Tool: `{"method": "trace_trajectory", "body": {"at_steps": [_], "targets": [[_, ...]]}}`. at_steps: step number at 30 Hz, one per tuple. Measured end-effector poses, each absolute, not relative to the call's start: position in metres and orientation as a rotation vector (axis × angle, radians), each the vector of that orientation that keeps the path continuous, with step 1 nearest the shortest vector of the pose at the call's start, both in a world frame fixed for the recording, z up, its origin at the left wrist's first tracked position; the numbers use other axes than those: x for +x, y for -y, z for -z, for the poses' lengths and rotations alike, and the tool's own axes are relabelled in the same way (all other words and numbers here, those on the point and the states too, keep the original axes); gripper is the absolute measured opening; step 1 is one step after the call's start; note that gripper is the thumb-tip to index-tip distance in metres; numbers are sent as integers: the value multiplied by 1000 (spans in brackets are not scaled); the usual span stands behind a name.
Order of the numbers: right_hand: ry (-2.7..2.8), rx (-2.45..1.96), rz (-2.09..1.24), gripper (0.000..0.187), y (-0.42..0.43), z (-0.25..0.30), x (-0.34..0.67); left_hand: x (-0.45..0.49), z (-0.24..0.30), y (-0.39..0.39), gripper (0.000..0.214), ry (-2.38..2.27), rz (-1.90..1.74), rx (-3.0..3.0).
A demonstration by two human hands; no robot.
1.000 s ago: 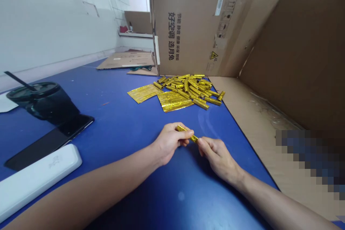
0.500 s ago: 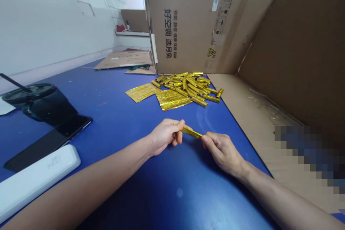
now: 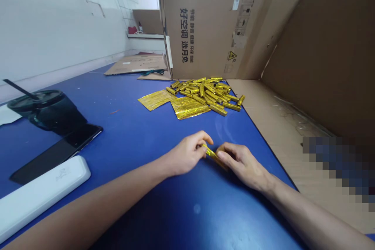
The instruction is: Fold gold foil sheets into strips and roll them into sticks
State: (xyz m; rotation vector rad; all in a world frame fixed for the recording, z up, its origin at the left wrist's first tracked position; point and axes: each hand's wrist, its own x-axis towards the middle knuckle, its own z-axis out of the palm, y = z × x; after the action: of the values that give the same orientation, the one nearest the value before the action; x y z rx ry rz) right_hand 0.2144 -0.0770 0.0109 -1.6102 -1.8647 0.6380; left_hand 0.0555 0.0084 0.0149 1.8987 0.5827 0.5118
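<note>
A folded gold foil strip spans the gap between my two hands, just over the blue table. My left hand is at its upper left end, the index finger raised and bent over while the other fingers curl at the strip. My right hand grips the strip's lower right part between thumb and fingers, hiding some of it. Farther back lies a heap of small folded gold pieces. Two flat gold foil sheets, one left and one nearer, lie beside the heap.
On the left are a dark cup with a straw, a black phone and a white case. A big cardboard box stands behind the heap. Cardboard borders the table's right edge, and flat cardboard lies at the back.
My hands have come closer together. The left index finger has lifted off the strip, and the strip now slants more steeply, with its right end lower.
</note>
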Motion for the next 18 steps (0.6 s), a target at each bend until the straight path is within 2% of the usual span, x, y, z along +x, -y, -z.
{"method": "trace_trajectory", "body": {"at_steps": [5,11,14,18], "targets": [[1891,-1500,-906,36,80,-12,210,54,-21,15,12,-509,-470,2058],[1738,-1474,-1191,34,80,-15,209,56,-14,7,5,-510,-498,1850],[1684,-1507,-1209,34,79,-17,211,56,-15,-4,3,-524,-574,1795],[1714,-1568,-1075,33,78,-19,213,54,-18,-17,6,-559,-628,1734]]}}
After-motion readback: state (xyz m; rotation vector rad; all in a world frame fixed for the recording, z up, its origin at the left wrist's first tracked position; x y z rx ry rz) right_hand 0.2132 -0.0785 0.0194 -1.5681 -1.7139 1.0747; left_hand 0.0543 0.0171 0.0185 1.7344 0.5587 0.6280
